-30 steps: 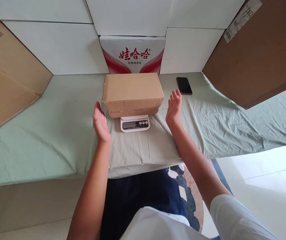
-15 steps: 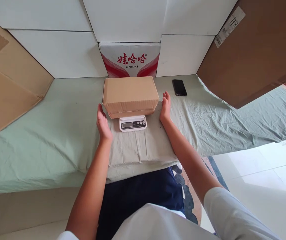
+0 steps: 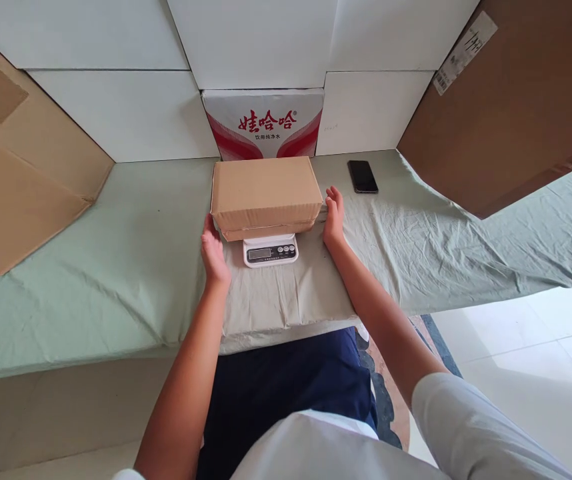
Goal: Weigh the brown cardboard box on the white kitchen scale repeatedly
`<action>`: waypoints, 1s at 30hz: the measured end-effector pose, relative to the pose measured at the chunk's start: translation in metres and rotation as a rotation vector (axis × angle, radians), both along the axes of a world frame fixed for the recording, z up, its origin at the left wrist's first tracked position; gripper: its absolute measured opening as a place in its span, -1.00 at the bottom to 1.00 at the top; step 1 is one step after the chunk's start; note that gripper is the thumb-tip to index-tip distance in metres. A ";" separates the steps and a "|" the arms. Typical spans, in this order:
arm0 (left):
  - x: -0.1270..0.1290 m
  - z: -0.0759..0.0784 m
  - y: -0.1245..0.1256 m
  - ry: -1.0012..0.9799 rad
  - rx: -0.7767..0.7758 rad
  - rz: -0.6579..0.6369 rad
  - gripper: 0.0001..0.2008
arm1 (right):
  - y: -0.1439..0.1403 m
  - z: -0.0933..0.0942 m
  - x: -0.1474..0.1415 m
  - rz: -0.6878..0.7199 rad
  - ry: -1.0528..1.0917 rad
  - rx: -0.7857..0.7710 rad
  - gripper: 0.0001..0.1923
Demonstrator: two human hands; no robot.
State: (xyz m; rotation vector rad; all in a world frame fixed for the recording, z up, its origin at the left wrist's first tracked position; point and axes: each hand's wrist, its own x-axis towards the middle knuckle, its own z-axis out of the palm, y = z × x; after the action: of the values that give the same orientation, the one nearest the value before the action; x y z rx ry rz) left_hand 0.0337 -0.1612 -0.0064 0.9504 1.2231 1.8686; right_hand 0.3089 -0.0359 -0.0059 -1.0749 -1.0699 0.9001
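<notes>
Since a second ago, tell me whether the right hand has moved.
Yes. The right hand has closed in leftward toward the cardboard box on the scale; its gap to the box's right end has closed.

Scale (image 3: 270, 251): platform hidden under the cardboard box (image 3: 266, 193); display digits too small to read.
Left hand (image 3: 214, 250), at 9 o'clock of the box: fingertips hidden behind the box's edge.
Brown carton (image 3: 511, 100), at 2 o'clock: cut off by the top and right edges; label print illegible.
Flattened cardboard (image 3: 16, 173), at 10 o'clock: cut off by the left edge.
</notes>
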 end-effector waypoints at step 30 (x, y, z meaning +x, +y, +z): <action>-0.001 0.004 -0.002 0.048 0.015 -0.018 -0.04 | -0.007 0.001 -0.007 0.060 0.022 -0.023 -0.56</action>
State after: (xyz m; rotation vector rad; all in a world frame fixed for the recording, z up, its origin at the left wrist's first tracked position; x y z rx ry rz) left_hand 0.0331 -0.1634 -0.0027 1.0164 1.2269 1.8530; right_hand 0.3016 -0.0433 -0.0047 -1.0539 -1.0804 0.9722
